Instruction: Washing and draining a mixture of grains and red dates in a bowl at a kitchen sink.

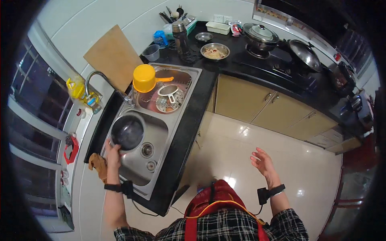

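Observation:
My left hand (113, 154) grips the near rim of a dark round bowl or pot (127, 131), thumb at its edge. The bowl sits tilted in the near basin of a stainless steel double sink (164, 144), left of the drain (147, 150); its inside is dark and shiny. Beside my left wrist, a brown cloth (98, 165) hangs on the sink's outer edge. My right hand (261, 162) is held out over the tiled floor, fingers apart and holding nothing. A curved faucet (102, 75) rises behind the sink.
In the far basin are a yellow dipper (144, 78), a small strainer (168, 90) and a wire rack. A wooden board (113, 57) leans on the wall. A thermos (181, 37), a metal bowl of food (215, 51) and lidded pans (304, 54) stand along the black counter (241, 64).

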Tool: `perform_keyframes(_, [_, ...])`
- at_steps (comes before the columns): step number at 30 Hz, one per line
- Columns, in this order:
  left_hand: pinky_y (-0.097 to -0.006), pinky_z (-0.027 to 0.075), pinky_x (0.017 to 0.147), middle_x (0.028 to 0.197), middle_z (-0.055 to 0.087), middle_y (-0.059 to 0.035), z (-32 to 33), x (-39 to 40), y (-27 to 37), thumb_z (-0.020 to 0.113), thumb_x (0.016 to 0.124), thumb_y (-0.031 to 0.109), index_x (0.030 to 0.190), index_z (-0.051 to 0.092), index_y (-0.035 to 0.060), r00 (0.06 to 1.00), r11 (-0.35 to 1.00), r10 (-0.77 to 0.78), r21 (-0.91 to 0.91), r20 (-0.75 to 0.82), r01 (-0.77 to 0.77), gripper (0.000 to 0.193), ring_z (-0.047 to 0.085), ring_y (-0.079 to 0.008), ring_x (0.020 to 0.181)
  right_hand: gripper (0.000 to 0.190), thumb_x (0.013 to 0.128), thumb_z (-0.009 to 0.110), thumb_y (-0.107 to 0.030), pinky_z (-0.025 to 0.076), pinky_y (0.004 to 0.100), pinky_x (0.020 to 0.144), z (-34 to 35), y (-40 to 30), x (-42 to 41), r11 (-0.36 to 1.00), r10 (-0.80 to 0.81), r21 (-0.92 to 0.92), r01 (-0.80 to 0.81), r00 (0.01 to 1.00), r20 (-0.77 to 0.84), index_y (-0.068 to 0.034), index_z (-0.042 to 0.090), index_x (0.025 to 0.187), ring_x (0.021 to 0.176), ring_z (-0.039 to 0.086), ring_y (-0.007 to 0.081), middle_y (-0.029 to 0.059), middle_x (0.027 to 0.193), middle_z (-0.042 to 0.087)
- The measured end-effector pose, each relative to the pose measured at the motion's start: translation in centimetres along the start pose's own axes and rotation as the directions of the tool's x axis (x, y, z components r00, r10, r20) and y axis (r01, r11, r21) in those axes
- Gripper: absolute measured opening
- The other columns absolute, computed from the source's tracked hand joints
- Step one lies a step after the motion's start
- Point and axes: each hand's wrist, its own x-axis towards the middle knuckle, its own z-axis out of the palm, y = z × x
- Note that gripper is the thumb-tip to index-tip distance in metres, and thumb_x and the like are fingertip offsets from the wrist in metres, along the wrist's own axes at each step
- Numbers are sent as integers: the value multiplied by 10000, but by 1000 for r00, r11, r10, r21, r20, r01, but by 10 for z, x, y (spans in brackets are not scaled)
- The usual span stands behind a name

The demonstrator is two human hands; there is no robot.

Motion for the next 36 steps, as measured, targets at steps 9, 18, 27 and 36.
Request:
perform_keyframes(9, [-350,541,499,997,495,-142,223,18,66,491,692,-42,1199,269,105,955,926,-32,-351,296,139,572,596,-235,634,285,822,505,-183,479,307,656,1,-57,67,998,9,60,-10,999,31,-85,464,1087,844,556,224,76,994,518])
perform_keyframes(18, [-380,554,499,1006,481,-154,404,101,89,456,692,-77,1132,278,95,967,938,-79,-311,242,155,505,605,-272,713,214,819,542,-179,489,301,645,-28,-161,165,998,51,-31,-49,996,79,-74,510,1004,849,575,215,68,974,560])
perform_keyframes(27, [-346,523,604,1044,514,-154,486,177,77,479,680,-114,1120,367,98,989,863,-46,-493,137,109,501,581,-273,828,297,831,517,-210,480,306,682,-53,-227,228,999,49,-9,-49,997,59,-77,476,1093,850,586,201,54,1012,550])
perform_keyframes(36, [-315,493,569,992,540,-114,487,280,26,495,682,-92,1030,491,62,992,841,-75,-529,102,118,380,570,-246,743,260,858,463,-208,470,319,715,-78,-238,231,995,53,85,-50,998,-30,-96,479,1091,864,581,186,43,1009,534])
